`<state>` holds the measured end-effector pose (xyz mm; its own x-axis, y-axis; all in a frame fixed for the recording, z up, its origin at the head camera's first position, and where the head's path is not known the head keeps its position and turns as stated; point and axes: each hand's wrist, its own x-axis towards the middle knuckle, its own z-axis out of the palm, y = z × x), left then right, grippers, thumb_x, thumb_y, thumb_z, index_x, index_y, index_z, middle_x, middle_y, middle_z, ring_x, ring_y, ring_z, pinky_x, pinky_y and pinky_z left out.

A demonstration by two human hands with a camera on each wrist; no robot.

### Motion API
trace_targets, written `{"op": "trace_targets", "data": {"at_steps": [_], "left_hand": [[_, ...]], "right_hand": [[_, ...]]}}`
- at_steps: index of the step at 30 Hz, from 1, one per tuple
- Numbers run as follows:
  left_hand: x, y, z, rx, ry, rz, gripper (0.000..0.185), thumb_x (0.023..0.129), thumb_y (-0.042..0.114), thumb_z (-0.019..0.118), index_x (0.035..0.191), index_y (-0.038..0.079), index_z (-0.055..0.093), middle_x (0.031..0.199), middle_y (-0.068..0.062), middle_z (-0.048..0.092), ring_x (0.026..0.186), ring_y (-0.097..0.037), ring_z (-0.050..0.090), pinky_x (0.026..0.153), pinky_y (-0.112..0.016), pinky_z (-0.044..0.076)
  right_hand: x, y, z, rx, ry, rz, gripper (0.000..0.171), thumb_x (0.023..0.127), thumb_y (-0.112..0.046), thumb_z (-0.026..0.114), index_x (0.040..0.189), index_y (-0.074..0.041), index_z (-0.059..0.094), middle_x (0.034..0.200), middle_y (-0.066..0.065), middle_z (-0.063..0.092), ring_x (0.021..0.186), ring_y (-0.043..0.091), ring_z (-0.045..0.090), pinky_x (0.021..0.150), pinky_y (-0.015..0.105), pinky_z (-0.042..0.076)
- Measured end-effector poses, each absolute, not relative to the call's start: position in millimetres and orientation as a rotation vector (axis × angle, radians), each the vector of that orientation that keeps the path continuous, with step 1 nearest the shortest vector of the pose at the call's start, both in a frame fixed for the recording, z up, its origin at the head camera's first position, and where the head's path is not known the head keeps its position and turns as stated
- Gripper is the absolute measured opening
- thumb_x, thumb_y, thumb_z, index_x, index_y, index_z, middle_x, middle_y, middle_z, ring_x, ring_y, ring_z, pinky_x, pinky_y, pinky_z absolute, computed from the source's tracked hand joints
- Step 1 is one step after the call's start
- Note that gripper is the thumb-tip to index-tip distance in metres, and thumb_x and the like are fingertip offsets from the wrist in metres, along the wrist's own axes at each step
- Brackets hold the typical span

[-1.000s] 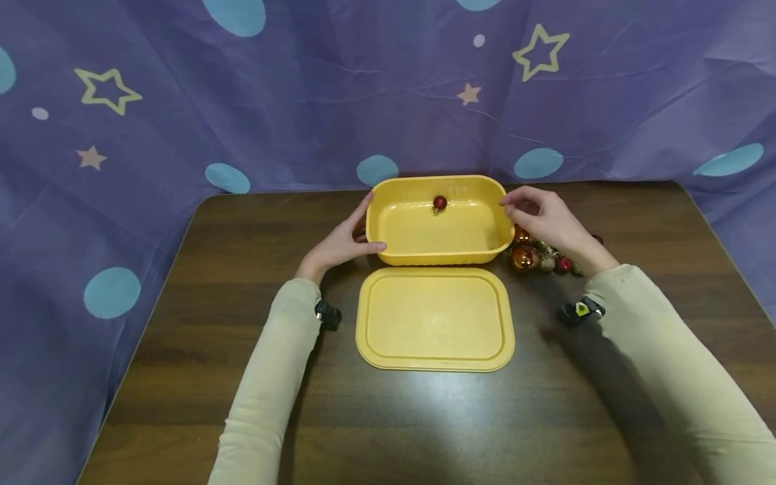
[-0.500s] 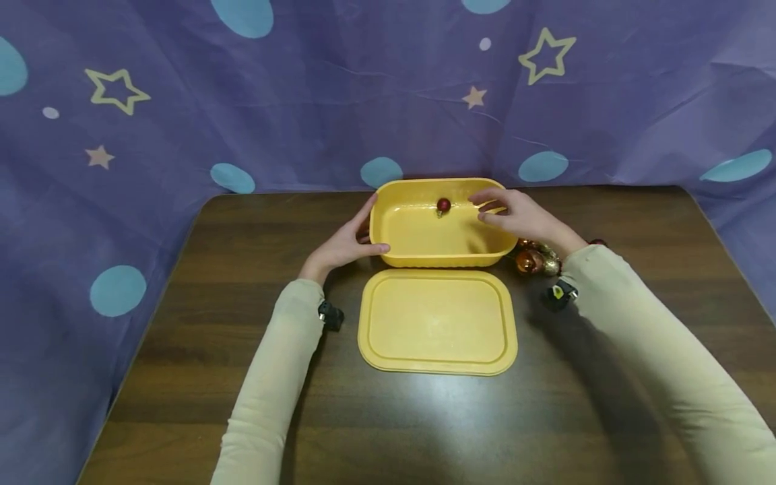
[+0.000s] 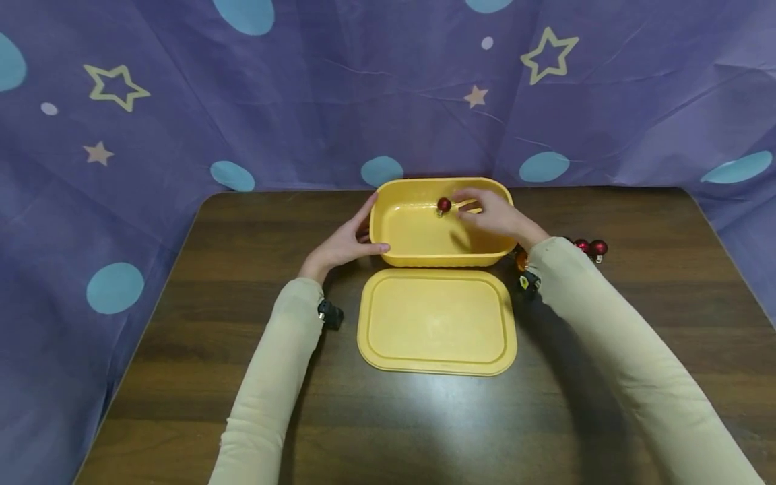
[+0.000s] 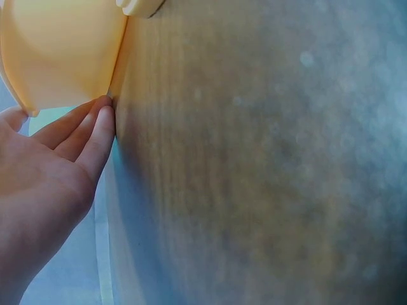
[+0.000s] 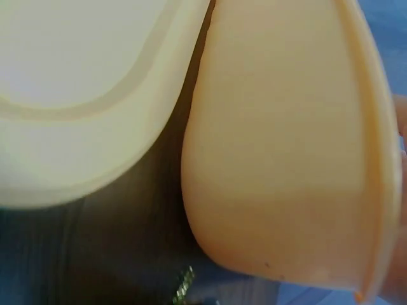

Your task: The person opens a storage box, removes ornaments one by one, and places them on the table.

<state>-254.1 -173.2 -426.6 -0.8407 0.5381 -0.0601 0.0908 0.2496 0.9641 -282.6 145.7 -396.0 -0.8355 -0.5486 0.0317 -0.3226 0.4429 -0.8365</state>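
Observation:
A small red Christmas bauble (image 3: pixel 444 204) with a gold cap lies inside the yellow rectangular container (image 3: pixel 424 259), towards its back. My right hand (image 3: pixel 490 214) reaches over the container's right side, its bent fingers and thumb apart just right of the bauble. Nothing shows between them. In the right wrist view, only a sliver of that hand appears behind the container's wall (image 5: pixel 280 140). My left hand (image 3: pixel 339 249) rests against the container's left end, thumb at the front rim. Its fingers lie nearly straight along the outer wall in the left wrist view.
A yellow lid (image 3: pixel 436 322) lies flat just in front of the container. Red baubles (image 3: pixel 591 247) and an orange bauble (image 3: pixel 521 260) sit on the wooden table (image 3: pixel 200 323) to the right, partly behind my right forearm. A purple patterned cloth (image 3: pixel 303 94) hangs behind.
My right hand has moved left, from the container's right rim to beside the red bauble inside. My left hand stays at the container's left end.

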Motion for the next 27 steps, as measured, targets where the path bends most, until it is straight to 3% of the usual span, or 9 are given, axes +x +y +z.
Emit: {"op": "trace_targets", "data": {"at_steps": [10, 18, 21, 27], "left_hand": [[-242.4, -168.2, -402.6, 0.581, 2.132, 1.609, 0.102, 0.087, 0.006, 0.072, 0.156, 0.015, -0.003, 0.159, -0.017, 0.011, 0.138, -0.036, 0.029, 0.109, -0.044, 0.03], [-254.2, -172.5, -426.1, 0.577, 2.169, 1.6, 0.103, 0.087, 0.008, 0.072, 0.156, 0.029, 0.0, 0.16, -0.007, 0.013, 0.138, -0.028, 0.032, 0.108, -0.04, 0.032], [-254.2, -173.1, -427.1, 0.58, 2.171, 1.605, 0.102, 0.087, 0.009, 0.073, 0.156, 0.03, 0.001, 0.16, -0.006, 0.014, 0.138, -0.027, 0.032, 0.108, -0.04, 0.032], [-253.9, -173.5, -427.0, 0.593, 2.164, 1.618, 0.102, 0.087, 0.009, 0.073, 0.156, 0.031, 0.001, 0.16, -0.006, 0.014, 0.137, -0.027, 0.033, 0.108, -0.04, 0.031]], "right_hand": [[-293.9, 135.0, -404.3, -0.679, 2.505, -1.327, 0.039, 0.094, -0.002, 0.057, 0.131, 0.009, 0.052, 0.13, 0.025, 0.054, 0.123, 0.039, 0.047, 0.106, 0.047, 0.033], [-297.4, 126.3, -410.8, -0.564, 2.446, -1.444, 0.041, 0.091, 0.001, 0.06, 0.131, 0.009, 0.052, 0.126, 0.024, 0.056, 0.12, 0.036, 0.049, 0.107, 0.043, 0.032], [-297.1, 123.1, -413.4, -0.563, 2.411, -1.46, 0.041, 0.09, 0.004, 0.06, 0.129, 0.011, 0.052, 0.124, 0.026, 0.056, 0.116, 0.037, 0.052, 0.103, 0.042, 0.036], [-295.2, 119.1, -418.0, -0.536, 2.366, -1.455, 0.033, 0.089, 0.006, 0.061, 0.121, 0.012, 0.058, 0.118, 0.027, 0.06, 0.108, 0.035, 0.06, 0.088, 0.026, 0.044]]}}
